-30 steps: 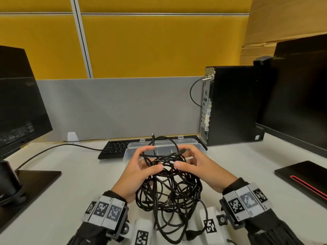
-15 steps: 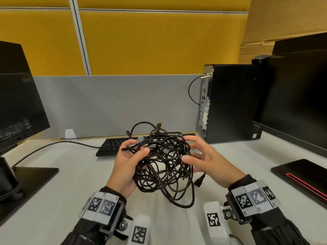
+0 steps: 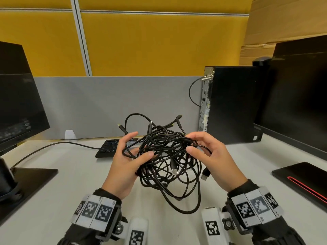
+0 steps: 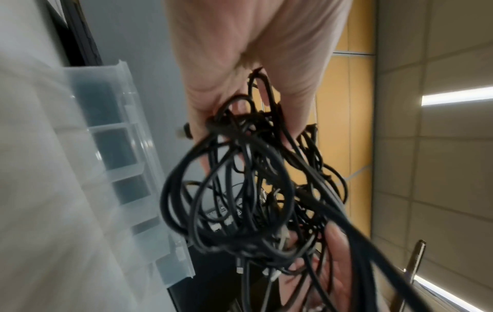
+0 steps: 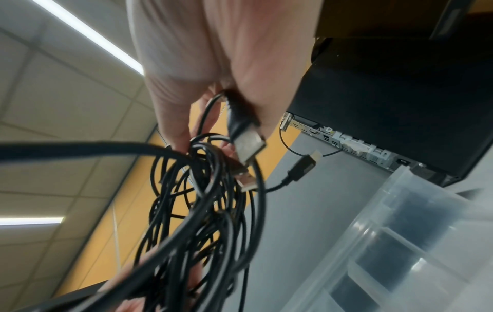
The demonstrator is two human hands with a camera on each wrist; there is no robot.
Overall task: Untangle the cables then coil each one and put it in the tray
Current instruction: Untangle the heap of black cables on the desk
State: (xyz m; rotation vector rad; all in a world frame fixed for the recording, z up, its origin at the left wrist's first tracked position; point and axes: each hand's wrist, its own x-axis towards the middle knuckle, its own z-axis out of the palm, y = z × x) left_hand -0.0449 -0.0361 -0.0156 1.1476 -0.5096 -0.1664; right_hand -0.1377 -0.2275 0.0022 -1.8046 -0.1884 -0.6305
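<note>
Where it hung lower a second ago, the cable tangle [image 3: 166, 156] is now raised higher above the desk [image 3: 53, 191], left hand [image 3: 127, 161] and right hand [image 3: 210, 156] each curled around its strands. The tray [image 4: 128, 160] is blurred in the wrist views and hidden behind the tangle from the head.

Both hands were bare. The left hand [image 3: 123, 167] and the right hand [image 3: 212, 161] each came out of a dark, ribbed sleeve cuff. Around each wrist sat a band [image 3: 93, 209] of pale grey panels printed with black-and-white square code markers; the right band [image 3: 254, 207] showed three. Under each wrist a black bracket with a round knob [image 3: 229, 224] carried a white block [image 3: 212, 225] bearing another such marker.
</note>
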